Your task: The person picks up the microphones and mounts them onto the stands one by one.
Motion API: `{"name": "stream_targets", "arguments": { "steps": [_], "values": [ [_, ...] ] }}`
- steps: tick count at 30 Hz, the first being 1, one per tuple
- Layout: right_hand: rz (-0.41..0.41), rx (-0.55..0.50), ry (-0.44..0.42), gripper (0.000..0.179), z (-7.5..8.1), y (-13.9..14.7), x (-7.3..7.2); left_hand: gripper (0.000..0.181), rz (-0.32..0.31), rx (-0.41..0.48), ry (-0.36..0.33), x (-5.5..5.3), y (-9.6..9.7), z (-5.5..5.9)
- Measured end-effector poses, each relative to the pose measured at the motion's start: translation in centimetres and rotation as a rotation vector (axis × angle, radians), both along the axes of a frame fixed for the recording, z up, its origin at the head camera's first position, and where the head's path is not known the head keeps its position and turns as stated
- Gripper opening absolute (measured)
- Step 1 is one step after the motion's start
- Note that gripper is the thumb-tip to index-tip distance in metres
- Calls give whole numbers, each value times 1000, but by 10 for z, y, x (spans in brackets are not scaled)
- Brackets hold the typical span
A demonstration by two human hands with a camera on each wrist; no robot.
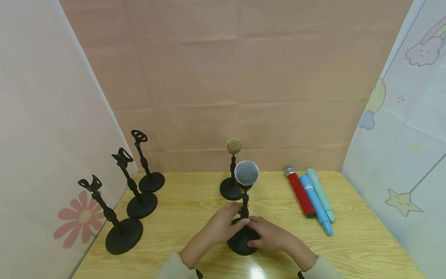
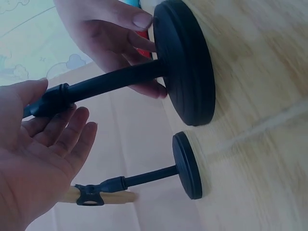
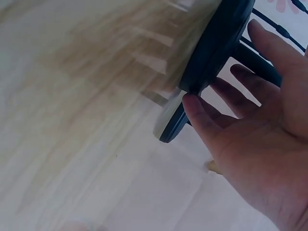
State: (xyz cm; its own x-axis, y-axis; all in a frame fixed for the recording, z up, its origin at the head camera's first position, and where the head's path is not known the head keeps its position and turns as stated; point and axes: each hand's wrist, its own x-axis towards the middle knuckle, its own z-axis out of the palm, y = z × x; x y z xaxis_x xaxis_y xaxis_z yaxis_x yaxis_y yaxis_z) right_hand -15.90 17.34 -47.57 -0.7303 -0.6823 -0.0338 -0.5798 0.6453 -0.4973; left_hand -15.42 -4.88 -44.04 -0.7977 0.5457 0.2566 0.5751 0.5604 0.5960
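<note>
Upright in front of me is a black microphone stand (image 1: 240,246), a microphone (image 1: 246,173) with a silver mesh head in its top. My left hand (image 1: 221,224) holds the stand's pole, thumb and fingers about the collar in the left wrist view, the other fingers loosely bent. At the round base, my right hand (image 1: 270,234) grips the rim between its thumb and fingertips, as the right wrist view shows. Close behind stands a second stand (image 1: 230,190) with a gold microphone (image 1: 234,146), its base showing beyond the first one.
Along the left side stand three black stands, the near stand (image 1: 123,236), the middle stand (image 1: 142,204) and the far stand (image 1: 151,182), with bare clips. To the right lie a red microphone (image 1: 301,193), a blue microphone (image 1: 316,203) and a mint-green one (image 1: 320,193). Printed sheets wall both sides.
</note>
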Motion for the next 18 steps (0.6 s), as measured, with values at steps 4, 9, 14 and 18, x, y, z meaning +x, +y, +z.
{"name": "stream_targets", "arguments": {
  "steps": [4,9,14,18],
  "values": [
    [2,16,11,57,-1,-2,0,38,-36,77,-38,-3,2,-2],
    [-3,29,18,52,-1,-1,0,32,-72,156,-79,-6,5,-4],
    [-18,60,29,56,-2,-1,0,30,-39,181,-99,-7,6,-8],
    [-28,74,24,58,-1,-3,-1,30,-12,195,-64,-6,6,-11]
  ]
}}
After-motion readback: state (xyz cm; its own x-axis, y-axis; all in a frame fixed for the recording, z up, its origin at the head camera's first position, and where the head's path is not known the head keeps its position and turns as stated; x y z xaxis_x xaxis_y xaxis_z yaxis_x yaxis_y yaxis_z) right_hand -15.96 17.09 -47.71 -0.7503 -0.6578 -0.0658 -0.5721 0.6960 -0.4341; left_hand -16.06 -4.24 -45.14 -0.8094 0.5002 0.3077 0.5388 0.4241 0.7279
